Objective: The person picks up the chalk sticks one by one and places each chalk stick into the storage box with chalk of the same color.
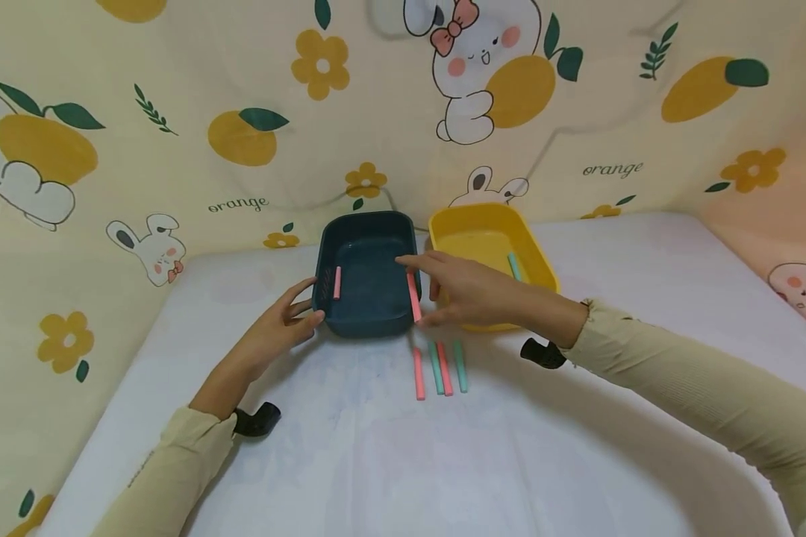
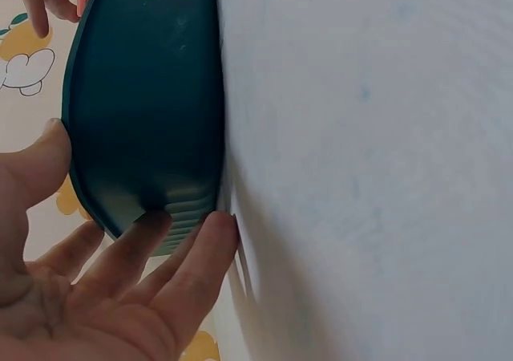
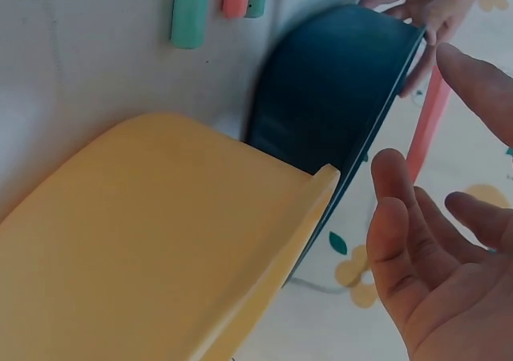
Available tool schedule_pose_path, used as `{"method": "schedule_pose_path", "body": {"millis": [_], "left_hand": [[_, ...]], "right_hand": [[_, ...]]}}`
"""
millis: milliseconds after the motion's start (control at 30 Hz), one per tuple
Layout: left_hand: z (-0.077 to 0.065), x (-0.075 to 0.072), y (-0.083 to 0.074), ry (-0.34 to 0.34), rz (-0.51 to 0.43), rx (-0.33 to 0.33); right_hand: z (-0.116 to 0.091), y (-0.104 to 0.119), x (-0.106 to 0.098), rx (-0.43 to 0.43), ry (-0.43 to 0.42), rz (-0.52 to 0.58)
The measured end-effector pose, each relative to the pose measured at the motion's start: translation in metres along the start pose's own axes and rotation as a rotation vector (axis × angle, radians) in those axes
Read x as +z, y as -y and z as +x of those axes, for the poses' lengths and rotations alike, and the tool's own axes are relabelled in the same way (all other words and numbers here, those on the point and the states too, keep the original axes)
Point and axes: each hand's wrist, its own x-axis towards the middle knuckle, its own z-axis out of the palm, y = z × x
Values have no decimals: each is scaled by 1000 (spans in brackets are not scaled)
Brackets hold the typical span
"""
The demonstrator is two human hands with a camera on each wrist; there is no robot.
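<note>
My left hand (image 1: 278,328) rests spread fingers and thumb against the left wall and front corner of a dark blue tub (image 1: 369,326). In the left wrist view its fingertips (image 2: 216,229) touch the ribbed end wall, low by the table. Over the tub's right rim, my right hand (image 1: 473,291) pinches a pink chalk stick (image 1: 413,298) lengthwise, thumb at one end and a fingertip at the other; this pink stick (image 3: 430,120) also shows in the right wrist view. Another pink chalk stick (image 1: 337,283) lies inside the tub at its left.
Beside the tub stands a yellow tub (image 1: 547,272) with a green chalk stick (image 1: 514,266) inside, partly behind my right arm. Several pink and green chalk sticks (image 1: 445,369) lie on the white table (image 1: 369,462) in front. A patterned cloth (image 1: 376,112) hangs behind.
</note>
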Motion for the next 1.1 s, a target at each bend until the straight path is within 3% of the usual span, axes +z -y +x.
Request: {"method": "schedule_pose_path", "body": {"millis": [567, 800, 1100], "left_hand": [[0, 4, -3, 0, -50, -15], [-2, 2, -1, 28, -74, 35], [-1, 2, -1, 25, -71, 28]], "right_hand": [[16, 9, -2, -28, -33, -36], [23, 9, -5, -26, -25, 15], [38, 6, 2, -27, -25, 50]]}}
